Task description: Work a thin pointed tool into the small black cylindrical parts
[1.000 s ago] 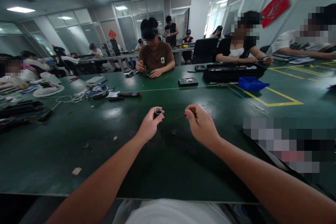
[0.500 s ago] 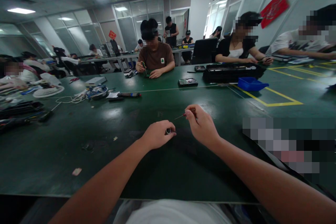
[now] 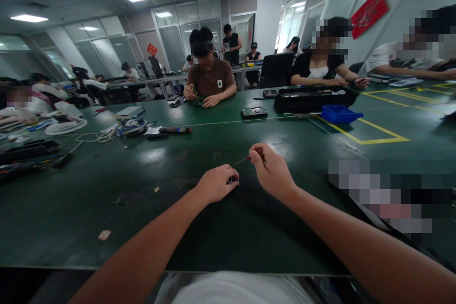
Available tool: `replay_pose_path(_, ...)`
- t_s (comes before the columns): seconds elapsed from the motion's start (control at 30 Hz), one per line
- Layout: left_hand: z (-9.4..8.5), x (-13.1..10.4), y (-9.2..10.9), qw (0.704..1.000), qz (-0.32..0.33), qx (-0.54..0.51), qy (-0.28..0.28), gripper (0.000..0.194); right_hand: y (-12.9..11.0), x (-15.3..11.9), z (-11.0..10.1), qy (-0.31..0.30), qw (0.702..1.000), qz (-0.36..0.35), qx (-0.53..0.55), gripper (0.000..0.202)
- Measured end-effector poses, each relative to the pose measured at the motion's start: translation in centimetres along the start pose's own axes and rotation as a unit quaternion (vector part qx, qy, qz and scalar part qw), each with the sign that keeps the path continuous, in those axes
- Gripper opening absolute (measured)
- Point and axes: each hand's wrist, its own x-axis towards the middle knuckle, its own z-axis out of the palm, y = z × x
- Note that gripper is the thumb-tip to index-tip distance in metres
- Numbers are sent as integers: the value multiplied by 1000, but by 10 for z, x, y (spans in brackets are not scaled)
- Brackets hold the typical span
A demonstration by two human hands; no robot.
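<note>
My left hand (image 3: 216,183) is closed around a small dark part with a shiny round rim (image 3: 231,180), just above the green tabletop (image 3: 199,242). Its fingers cover most of that part, so its kind is unclear. In my right hand (image 3: 270,169) is a thin screwdriver (image 3: 242,160) with a reddish handle, gripped between thumb and fingers. The shaft points left and slightly down. Its tip is close to the left hand's fingers, and from here I cannot tell whether it touches the part.
Ahead lie a hard drive (image 3: 254,112), a long black housing (image 3: 315,99) and a blue bin (image 3: 341,114). A pen-like tool (image 3: 175,129) and tangled cables (image 3: 131,127) are to the left. A person in a brown shirt (image 3: 210,80) works opposite.
The part in my left hand has turned a little, its rim now showing at another angle. The screwdriver tip has shifted slightly left and down.
</note>
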Motion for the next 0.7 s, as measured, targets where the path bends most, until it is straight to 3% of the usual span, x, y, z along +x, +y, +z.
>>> replay_pose_path(0.33, -4, 0, 2, 992, -9, -104, 73, 21, 1, 0, 0, -4, 1000, -4, 2, 14)
replay_pose_path(0.5, -16, 1, -7, 967, -71, -200, 138, 22, 0, 1, -1, -7, 1000, -5, 5, 15)
replay_pose_path(0.6, -23, 3, -21, 928, -135, -300, 177, 25, 0, 1, -1, -12, 1000, 1, 5, 15)
replay_pose_path(0.7, -36, 6, -38, 846, -192, -443, 226, 31, 0, 0, -1, -12, 1000, 4, 9, 15)
